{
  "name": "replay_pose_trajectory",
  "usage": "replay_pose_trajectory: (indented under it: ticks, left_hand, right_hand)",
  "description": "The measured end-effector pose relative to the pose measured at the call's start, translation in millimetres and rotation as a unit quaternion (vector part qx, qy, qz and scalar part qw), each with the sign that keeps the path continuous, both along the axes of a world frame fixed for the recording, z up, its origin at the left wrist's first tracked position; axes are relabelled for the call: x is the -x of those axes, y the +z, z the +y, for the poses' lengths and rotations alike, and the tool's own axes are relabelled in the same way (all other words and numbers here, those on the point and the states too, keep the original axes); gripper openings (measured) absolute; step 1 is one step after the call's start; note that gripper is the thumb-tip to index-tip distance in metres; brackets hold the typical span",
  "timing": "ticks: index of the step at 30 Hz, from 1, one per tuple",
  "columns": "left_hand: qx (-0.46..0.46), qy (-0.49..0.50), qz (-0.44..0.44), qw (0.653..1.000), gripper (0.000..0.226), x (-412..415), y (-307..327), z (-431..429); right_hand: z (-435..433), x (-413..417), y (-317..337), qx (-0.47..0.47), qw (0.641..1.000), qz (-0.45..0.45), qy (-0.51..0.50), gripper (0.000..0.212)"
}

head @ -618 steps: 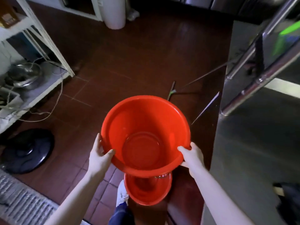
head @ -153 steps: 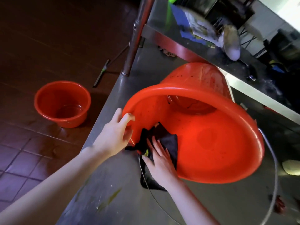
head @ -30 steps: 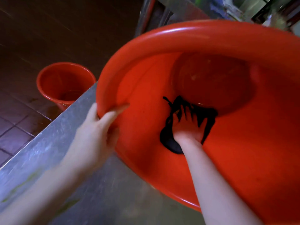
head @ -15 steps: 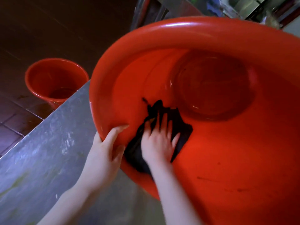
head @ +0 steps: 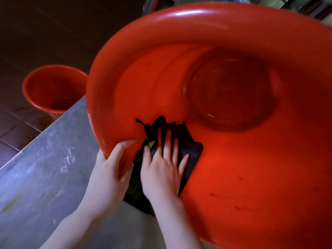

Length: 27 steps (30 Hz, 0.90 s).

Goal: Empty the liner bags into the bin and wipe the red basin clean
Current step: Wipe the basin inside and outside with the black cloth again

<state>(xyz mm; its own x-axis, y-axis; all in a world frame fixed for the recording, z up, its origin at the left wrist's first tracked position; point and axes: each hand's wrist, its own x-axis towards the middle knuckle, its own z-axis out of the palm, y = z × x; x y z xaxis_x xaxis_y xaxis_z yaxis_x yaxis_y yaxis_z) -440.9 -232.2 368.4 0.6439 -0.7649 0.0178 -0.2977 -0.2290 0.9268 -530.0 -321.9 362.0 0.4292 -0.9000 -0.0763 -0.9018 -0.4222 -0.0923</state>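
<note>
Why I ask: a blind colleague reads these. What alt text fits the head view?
A right hand presses a dark cloth against the inside of a tilted red basin; the left hand grips its rim. A smaller red bucket stands on the floor.

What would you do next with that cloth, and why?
Probably slide the right hand, pressing the dark cloth flat, rightward along the wall of the red basin to the dark streaks low on it; they look unwiped. The left hand grips the rim, steadying the tilted basin.
</note>
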Motion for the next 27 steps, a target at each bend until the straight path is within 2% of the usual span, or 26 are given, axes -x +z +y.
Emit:
replay_pose_trajectory:
  ticks: [3, 5, 8, 10, 12, 13, 16, 18, 21, 23, 27]
  left_hand:
    - [-0.002, -0.003, -0.006, 1.000, 0.073, 0.7, -0.3, 2.9]
    - [0.000, -0.024, -0.006, 1.000, 0.070, 1.4, 0.7, 6.0]
    - [-0.022, -0.043, 0.011, 0.999, 0.063, -0.2, 7.4, 11.5]
    - [-0.013, 0.007, -0.100, 0.995, 0.056, -13.9, 27.6, 10.4]
    - [0.025, 0.044, -0.258, 0.965, 0.047, -40.7, 51.8, 7.6]
    - [0.033, 0.036, -0.309, 0.950, 0.049, -56.3, 62.0, 5.0]
    - [0.009, 0.008, -0.350, 0.937, 0.055, -81.5, 76.8, -4.3]
    - [-0.012, -0.007, -0.336, 0.942, 0.060, -69.1, 65.1, 0.7]
    - [-0.030, -0.034, -0.170, 0.984, 0.076, -38.8, 35.5, 15.7]
    - [-0.038, -0.017, -0.106, 0.994, 0.076, -20.1, 23.3, 16.7]
    - [-0.062, 0.007, -0.090, 0.994, 0.066, 2.3, 17.2, 8.0]
  right_hand:
    - [-59.0, -22.2, 0.3, -0.011, 0.996, -0.044, -0.072, 0.060]
    - [-102.9, -35.4, 3.8, -0.060, 0.986, -0.081, -0.134, 0.057]
    - [-129.1, -37.2, 1.3, -0.083, 0.982, -0.088, -0.147, 0.057]
    - [-128.8, -33.6, -3.0, -0.068, 0.986, -0.078, -0.130, 0.057]
    - [-128.0, -29.1, -6.2, -0.056, 0.989, -0.074, -0.119, 0.058]
    - [-128.0, -27.6, -5.8, -0.055, 0.990, -0.071, -0.110, 0.058]
    - [-128.1, -17.4, 0.2, -0.066, 0.994, -0.039, -0.079, 0.059]
    - [-127.4, -0.6, 5.5, -0.058, 0.995, 0.028, -0.075, 0.057]
    - [-111.5, 28.0, 14.9, -0.018, 0.991, 0.111, -0.079, 0.056]
    - [-82.0, 36.9, 15.1, 0.005, 0.994, 0.099, -0.054, 0.057]
    - [2.0, 32.8, 9.5, -0.019, 1.000, 0.022, 0.001, 0.063]
